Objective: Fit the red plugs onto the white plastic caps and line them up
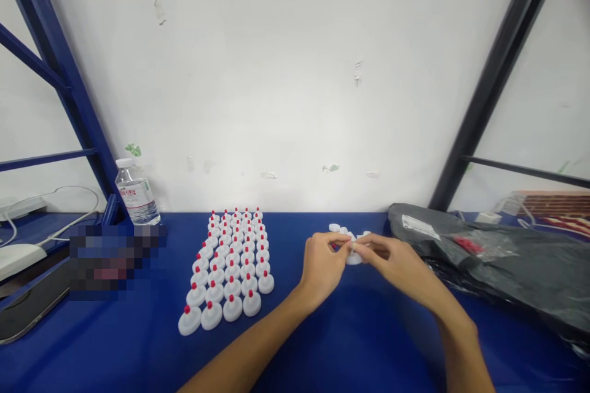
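My left hand [324, 263] and my right hand [395, 263] meet over the right half of the blue table. Their fingertips are pinched together around a round white plastic cap [354, 259], whose upper part is mostly covered by the fingers. A bit of red shows by the left fingers; what it belongs to I cannot make out. More plain white caps [334, 228] lie just behind the hands. To the left stand several rows of white caps with red tips [233, 307], all upright.
A water bottle [137, 193] stands at the back left, near a blue metal frame [76, 92]. Along the right side lies a dark plastic bag [488, 270] with a small clear bag of red pieces [470, 245] on it. A phone [37, 301] is at the left edge. The white wall bounds the table behind.
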Action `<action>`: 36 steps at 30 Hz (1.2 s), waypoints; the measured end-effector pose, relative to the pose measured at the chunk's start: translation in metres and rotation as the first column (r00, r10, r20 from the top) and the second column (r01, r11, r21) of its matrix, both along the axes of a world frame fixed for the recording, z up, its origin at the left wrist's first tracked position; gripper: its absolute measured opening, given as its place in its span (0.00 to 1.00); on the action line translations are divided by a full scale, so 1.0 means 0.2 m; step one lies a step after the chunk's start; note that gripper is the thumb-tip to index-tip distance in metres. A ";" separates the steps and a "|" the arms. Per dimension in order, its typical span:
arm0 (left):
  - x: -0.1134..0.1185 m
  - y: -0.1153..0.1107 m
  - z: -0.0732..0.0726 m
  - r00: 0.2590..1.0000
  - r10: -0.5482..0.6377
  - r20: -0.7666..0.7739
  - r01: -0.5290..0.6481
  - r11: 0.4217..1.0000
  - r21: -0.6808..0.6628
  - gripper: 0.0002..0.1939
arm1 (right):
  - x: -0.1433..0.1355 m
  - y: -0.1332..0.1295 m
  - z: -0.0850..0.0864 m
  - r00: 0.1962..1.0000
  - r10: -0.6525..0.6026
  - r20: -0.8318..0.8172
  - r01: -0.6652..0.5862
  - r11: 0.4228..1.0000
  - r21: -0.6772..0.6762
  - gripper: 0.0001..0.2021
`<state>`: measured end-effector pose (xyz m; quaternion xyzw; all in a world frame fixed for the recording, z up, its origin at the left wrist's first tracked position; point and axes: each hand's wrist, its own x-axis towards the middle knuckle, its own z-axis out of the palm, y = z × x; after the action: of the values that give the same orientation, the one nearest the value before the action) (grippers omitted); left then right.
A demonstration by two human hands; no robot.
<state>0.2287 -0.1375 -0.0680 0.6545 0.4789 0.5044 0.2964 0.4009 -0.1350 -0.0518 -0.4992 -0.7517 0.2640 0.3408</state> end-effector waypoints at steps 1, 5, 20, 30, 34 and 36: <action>0.00 -0.04 0.01 0.994 0.021 -0.104 -0.017 0.999 0.034 0.10 | 0.01 0.00 0.00 0.999 -0.051 -0.003 0.051 0.998 0.029 0.18; -0.04 -0.25 -0.04 0.888 0.092 -0.450 -0.021 0.987 0.160 0.10 | 0.04 0.00 0.03 0.963 -0.229 -0.144 0.249 0.957 0.145 0.21; -0.31 -0.50 -0.16 0.652 0.385 -0.654 -0.294 0.923 0.250 0.14 | 0.00 -0.05 0.07 0.960 -0.197 -0.200 0.242 0.943 0.227 0.19; -0.43 -0.45 0.07 0.444 0.192 -0.875 -0.430 0.903 -0.020 0.14 | 0.01 -0.05 0.08 0.963 -0.200 -0.181 0.241 0.940 0.240 0.18; -0.45 -0.43 0.11 0.396 0.154 -0.905 -0.441 0.897 -0.041 0.15 | 0.01 -0.05 0.07 0.963 -0.197 -0.182 0.236 0.945 0.226 0.17; -0.45 -0.43 0.11 0.382 0.151 -0.912 -0.443 0.896 -0.037 0.14 | 0.01 -0.05 0.07 0.963 -0.204 -0.173 0.241 0.945 0.223 0.17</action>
<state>0.1382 -0.2229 -0.0458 0.6736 0.7369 0.0565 -0.0094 0.4039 -0.1440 -0.0385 -0.5146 -0.6896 0.1662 0.4817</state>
